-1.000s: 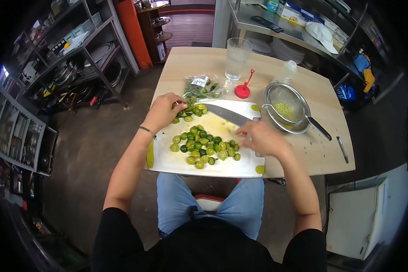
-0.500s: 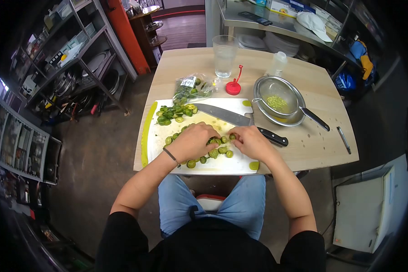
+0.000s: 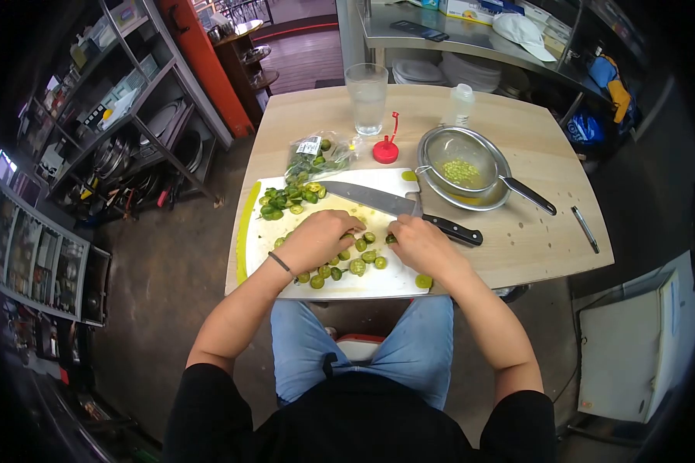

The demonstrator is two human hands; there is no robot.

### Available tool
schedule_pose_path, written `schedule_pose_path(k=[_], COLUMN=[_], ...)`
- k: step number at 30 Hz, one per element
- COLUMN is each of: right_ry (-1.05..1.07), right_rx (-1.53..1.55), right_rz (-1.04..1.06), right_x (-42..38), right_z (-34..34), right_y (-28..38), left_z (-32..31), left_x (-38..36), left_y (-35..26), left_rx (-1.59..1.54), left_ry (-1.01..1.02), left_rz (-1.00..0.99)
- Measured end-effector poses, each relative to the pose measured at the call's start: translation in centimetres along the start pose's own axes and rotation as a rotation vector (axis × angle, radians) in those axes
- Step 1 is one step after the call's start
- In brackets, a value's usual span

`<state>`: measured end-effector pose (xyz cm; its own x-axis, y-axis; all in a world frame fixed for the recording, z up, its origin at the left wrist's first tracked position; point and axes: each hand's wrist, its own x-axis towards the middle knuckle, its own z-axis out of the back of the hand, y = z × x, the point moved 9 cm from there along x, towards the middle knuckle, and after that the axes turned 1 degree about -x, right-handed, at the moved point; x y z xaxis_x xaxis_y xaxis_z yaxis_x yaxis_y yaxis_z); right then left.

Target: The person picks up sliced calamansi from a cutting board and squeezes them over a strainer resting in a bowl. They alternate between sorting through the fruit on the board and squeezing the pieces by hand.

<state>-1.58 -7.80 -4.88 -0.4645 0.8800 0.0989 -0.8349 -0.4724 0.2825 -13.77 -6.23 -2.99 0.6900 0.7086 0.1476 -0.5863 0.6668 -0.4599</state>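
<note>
Small green citrus fruits [image 3: 357, 267] lie scattered over a white cutting board [image 3: 286, 287]. My left hand [image 3: 320, 235], with a dark band at the wrist, bends down over the fruits, its fingers curled; what they hold, if anything, is hidden. My right hand [image 3: 421, 243] is pinched on a green fruit [image 3: 391, 238] at the right of the pile. Beyond the hands lies a large knife [image 3: 386, 202], its black handle past the board's right edge. Squeezed green halves [image 3: 274, 202] are heaped at the board's upper left.
A bag of fruits [image 3: 316, 158], a glass of water [image 3: 367, 104], a red cap [image 3: 385, 151] and a bottle [image 3: 461, 106] stand beyond the board. To the right are a strainer [image 3: 462, 160] on a metal bowl [image 3: 483, 205] and a pen [image 3: 585, 229].
The view has shifted slightly. My left hand has drawn back a little from my right hand, and more fruits show between them.
</note>
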Motion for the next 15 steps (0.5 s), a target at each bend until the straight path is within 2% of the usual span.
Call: schedule_pose_path(k=[2, 4, 5, 6, 8, 9, 10, 12, 13, 15], right_ry=[-0.008, -0.013, -0.006, 0.001, -0.063, -0.128, -0.13, -0.13, -0.26, -0.368], right_rx=[0.012, 0.025, 0.047, 0.069, 0.12, 0.17, 0.164, 0.275, 0.245, 0.287], right_rz=[-0.003, -0.006, 0.017, 0.04, 0.098, 0.156, 0.152, 0.135, 0.178, 0.06], right_x=[-0.1, -0.1, -0.1, -0.1, -0.2, -0.3, -0.3, 0.0, -0.1, -0.2], right_z=[-0.2, -0.2, -0.1, 0.0, 0.2, 1.0, 1.7, 4.1, 6.4, 10.7], right_y=[-0.2, -0.2, 0.0, 0.2, 0.4, 0.9, 0.8, -0.3, -1.3, -4.8], left_z=[0.9, 2.5, 2.9, 2.8, 2.1, 1.2, 1.3, 1.1, 1.0, 1.2], left_x=[-0.1, -0.1, -0.2, -0.1, -0.5, -0.6, -0.5, -0.2, -0.1, 0.6], left_y=[0.1, 0.4, 1.0, 1.2, 4.1, 5.2, 5.2, 5.0, 4.7, 3.9], left_rx=[-0.037, -0.069, -0.2, -0.2, -0.738, -0.907, -0.909, -1.336, -1.373, -1.423], left_ry=[-0.066, -0.163, -0.168, -0.167, -0.248, -0.232, -0.23, -0.301, -0.261, -0.234], left_rz=[0.005, 0.066, 0.179, 0.178, 0.366, 0.483, 0.476, 0.409, 0.435, 0.402])
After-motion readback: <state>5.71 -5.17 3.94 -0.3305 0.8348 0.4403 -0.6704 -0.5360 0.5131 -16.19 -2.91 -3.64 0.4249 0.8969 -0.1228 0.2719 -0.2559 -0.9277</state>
